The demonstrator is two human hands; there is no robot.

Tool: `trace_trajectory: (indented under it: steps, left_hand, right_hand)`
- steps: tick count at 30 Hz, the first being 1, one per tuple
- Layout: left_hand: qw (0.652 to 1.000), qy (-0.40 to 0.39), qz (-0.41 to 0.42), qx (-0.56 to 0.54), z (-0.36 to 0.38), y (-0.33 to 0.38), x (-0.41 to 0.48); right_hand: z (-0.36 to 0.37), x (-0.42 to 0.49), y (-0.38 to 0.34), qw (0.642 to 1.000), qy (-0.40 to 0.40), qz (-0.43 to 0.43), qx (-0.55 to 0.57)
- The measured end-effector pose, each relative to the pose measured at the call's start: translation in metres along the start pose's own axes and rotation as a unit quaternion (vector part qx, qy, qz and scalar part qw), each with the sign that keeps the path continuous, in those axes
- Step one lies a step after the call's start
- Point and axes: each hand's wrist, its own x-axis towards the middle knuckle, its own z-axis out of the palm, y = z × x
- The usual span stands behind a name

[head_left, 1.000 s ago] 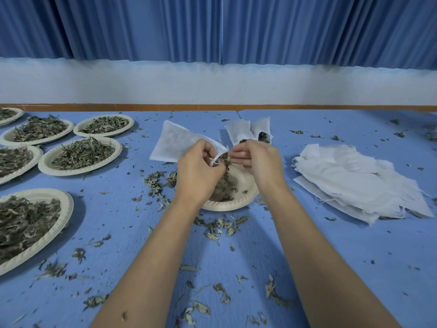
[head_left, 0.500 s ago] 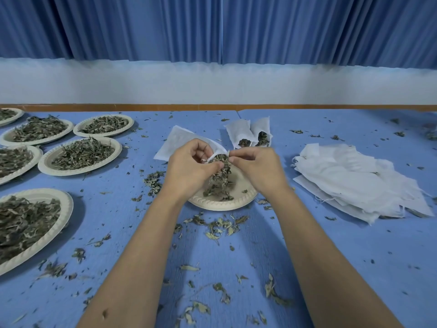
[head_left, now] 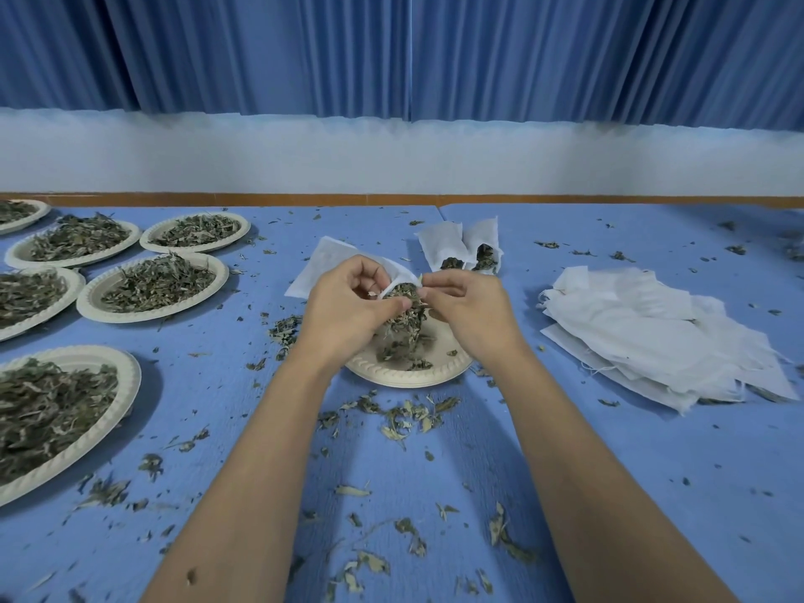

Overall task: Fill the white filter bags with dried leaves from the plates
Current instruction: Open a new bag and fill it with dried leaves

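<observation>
One filter bag (head_left: 324, 263), pinched by fingers (head_left: 443, 281), brims with leaves (head_left: 402, 298) above a plate (head_left: 404, 378).

Left grip (head_left: 348, 311) and right grip (head_left: 470, 306) curl into pinches, nearly touching.

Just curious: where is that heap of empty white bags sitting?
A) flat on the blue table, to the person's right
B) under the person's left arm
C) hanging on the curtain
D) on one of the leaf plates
A: the pile of empty white bags lies straight on the blue table, out beyond the right hand and on no plate.
</observation>
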Motion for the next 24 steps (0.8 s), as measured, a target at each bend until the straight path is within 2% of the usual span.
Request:
trace_trajectory:
  steps: [4, 6, 10, 14, 18, 21, 24]
  left_hand:
    - [1.000, -0.010, -0.003, -0.005, 0.001, 0.001, -0.001]
    - [1.000, 0.005, -0.008, 0.000, 0.002, 0.002, -0.001]
    - [0.991, 0.122, -0.029, 0.041, 0.007, 0.000, 0.000]
    - [0.977, 0.189, -0.022, 0.101, 0.012, -0.001, 0.002]
    - [0.963, 0.242, -0.064, 0.095, 0.011, 0.000, 0.008]
    - [0.964, 0.240, -0.042, 0.105, 0.013, 0.000, 0.007]
    - [0.980, 0.169, -0.029, 0.103, 0.012, -0.001, 0.002]
  right_hand:
    - [0.000, -0.001, -0.002, 0.999, 0.030, -0.018, 0.008]
    - [0.000, -0.001, -0.003, 0.999, 0.025, -0.034, -0.028]
    - [0.004, -0.004, -0.003, 0.992, -0.019, -0.041, -0.118]
    - [0.006, -0.007, -0.007, 0.994, -0.078, -0.008, -0.082]
    - [0.008, -0.009, -0.010, 0.993, -0.111, 0.015, -0.047]
    - [0.012, -0.008, -0.010, 0.996, -0.085, 0.028, -0.002]
    - [0.016, -0.007, -0.009, 0.996, -0.053, 0.053, 0.047]
